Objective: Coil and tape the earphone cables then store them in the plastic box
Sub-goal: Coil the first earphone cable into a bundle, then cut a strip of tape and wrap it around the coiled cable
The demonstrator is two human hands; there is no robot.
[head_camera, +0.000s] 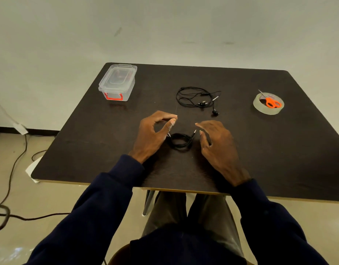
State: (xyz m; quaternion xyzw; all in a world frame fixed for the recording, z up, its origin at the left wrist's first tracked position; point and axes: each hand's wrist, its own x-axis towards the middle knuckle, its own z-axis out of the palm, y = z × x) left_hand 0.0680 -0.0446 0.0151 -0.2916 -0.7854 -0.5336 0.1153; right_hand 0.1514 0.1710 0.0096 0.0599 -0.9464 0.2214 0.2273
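A small coiled black cable (181,141) lies on the dark table (260,150) between my hands, its two plugs sticking out. My left hand (152,135) hovers just left of the coil, and its thumb and forefinger pinch what looks like a small clear piece of tape (173,122). To the right of the coil is my right hand (218,145), fingers relaxed and holding nothing. A second pair of black earphones (197,98) lies loose and uncoiled farther back. The clear plastic box (118,82) with red latches stands at the back left with its lid on.
A roll of clear tape (268,109) sits at the right of the table, with orange-handled scissors (272,103) resting on top of it. Cables trail over the floor at the left. My legs are under the table's front edge.
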